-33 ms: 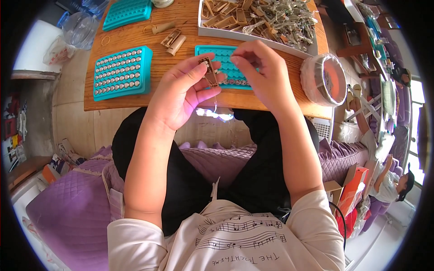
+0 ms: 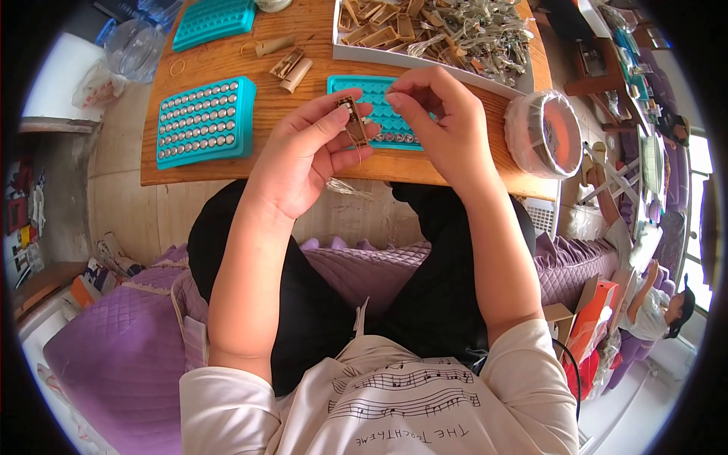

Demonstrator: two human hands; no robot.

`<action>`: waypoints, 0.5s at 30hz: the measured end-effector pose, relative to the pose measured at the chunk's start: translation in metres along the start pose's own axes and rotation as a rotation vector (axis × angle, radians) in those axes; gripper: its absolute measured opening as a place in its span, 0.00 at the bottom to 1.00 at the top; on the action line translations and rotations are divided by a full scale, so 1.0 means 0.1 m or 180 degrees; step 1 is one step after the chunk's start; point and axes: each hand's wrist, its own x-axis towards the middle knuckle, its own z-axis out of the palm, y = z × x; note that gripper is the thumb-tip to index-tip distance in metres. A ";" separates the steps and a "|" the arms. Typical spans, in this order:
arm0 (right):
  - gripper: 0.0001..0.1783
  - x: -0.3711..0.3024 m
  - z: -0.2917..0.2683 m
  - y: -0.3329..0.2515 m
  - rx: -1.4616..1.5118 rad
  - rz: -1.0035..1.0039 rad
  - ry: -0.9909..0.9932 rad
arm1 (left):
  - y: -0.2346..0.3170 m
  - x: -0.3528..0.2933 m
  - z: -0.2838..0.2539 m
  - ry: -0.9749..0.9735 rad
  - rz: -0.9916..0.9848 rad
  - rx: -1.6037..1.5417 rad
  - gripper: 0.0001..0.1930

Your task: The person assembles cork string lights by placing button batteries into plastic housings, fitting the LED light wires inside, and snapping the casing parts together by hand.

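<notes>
In the head view, the left hand holds a small brown battery holder upright between its thumb and fingertips, which are clamped on its sides. A thin wire hangs from the holder below the hand, over the near table edge. The right hand is just beside the holder, its thumb and forefinger pinched together at the tips; whether they grip a small part I cannot tell.

Both hands hover over a teal tray on the wooden table, with a row of round silver button cells along its near edge. A 2nd teal tray, full of button cells, lies well to the left, and a 3rd teal tray sits at the far left of the table. Between them lie a few loose brown holders. A white box behind the hands holds more brown holders and a tangle of clear wire bundles. A round clear container stands at the table's right end.
</notes>
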 end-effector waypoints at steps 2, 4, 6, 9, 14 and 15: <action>0.07 -0.01 0.03 -0.05 0.0190 -0.0559 0.0241 | 0.00 0.01 0.02 -0.0049 -0.0035 -0.0024 0.18; 0.08 0.00 0.07 -0.10 0.0191 -0.0645 0.0235 | 0.00 0.01 0.03 -0.0089 -0.0081 0.0022 0.17; 0.07 0.00 0.10 -0.13 -0.0098 -0.1072 0.0127 | -0.01 0.01 0.01 -0.0047 -0.0045 0.0203 0.17; 0.07 -0.02 0.13 -0.11 -0.0207 -0.1085 0.0147 | -0.01 -0.01 0.06 0.0110 0.0088 0.0500 0.18; 0.07 -0.03 0.14 -0.11 -0.0438 -0.1092 0.0234 | 0.00 -0.03 0.12 0.0322 0.0147 0.0716 0.18; 0.07 -0.04 0.15 -0.09 -0.0459 -0.1088 0.0261 | -0.01 -0.03 0.09 0.0242 0.0165 0.0628 0.18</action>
